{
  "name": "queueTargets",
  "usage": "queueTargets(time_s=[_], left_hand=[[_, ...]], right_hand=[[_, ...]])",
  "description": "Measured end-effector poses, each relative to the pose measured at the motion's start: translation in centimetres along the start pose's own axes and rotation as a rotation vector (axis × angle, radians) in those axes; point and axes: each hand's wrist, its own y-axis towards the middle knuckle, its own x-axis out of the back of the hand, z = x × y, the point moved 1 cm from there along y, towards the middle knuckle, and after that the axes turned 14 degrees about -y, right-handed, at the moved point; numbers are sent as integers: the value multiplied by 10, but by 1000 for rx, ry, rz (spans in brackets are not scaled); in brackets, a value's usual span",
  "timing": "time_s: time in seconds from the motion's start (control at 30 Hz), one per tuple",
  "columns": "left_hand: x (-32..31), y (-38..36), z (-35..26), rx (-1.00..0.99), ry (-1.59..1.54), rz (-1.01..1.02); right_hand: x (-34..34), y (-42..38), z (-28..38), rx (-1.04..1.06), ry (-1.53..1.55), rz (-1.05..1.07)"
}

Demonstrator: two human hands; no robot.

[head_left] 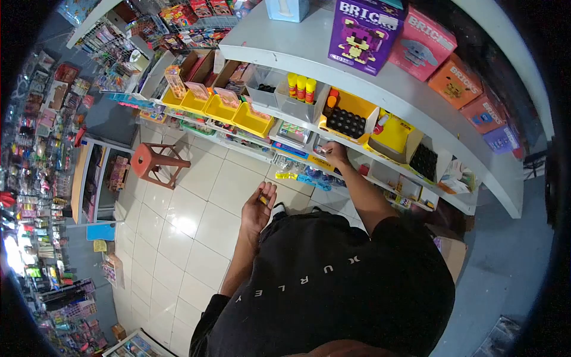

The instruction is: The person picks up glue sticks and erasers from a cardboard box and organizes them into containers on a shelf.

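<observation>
Left hand is curling around a yellow item, probably securing it; right hand is reaching into a tray, grip unclear.

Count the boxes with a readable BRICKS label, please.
2: the purple box and, beside it, the pink box, both on the upper shelf. Others may be hidden or unreadable.

Shirt: black, white lettering across it. Small item in the left hand: yellow showing. Stool: reddish brown. Floor tiles: cream, darker grid lines. Trays: yellow. Glue tubes: yellow and red. Upper shelf: pale grey. Boxes above: one purple with white lettering, one pink, one orange.
</observation>
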Motion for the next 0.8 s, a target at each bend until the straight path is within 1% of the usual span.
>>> queueTargets(time_s=[0.07,0.1,0.13,0.17,0.23,0.33,0.37,0.47,0.57,0.67,0.77,0.8], left_hand=[[4,-10,0,-21,-12,-21],[6,-15,0,-31,-20,-35],[7,-19,-1,-41,-29,-48],[9,-23,-2,-65,-45,-84],[18,-26,-7,-80,-56,-75],[19,-33,-15,-115,-71,-82],[19,-36,-17,-128,-77,-88],[27,-37,-22,-145,-87,-82],[29,-36,-23,-153,-76,-91],[31,-33,-22,-129,-94,-28],[26,-32,-21,-125,-72,-85],[24,-32,-20,-124,-70,-88]], right_hand=[[-3,11,3,33,-86,-27],[-4,18,4,-48,-61,55],[-9,24,3,-53,-48,53],[-20,30,-5,-58,-34,51],[-44,46,-24,-62,-35,43],[-63,59,-36,210,-214,-172],[-64,58,-37,206,-272,-166],[-67,58,-35,74,-179,-37],[-62,56,-32,-21,-59,29],[-55,48,-23,14,-110,43],[-61,47,-18,24,-289,-69],[-63,48,-21,-1,-261,-28]])
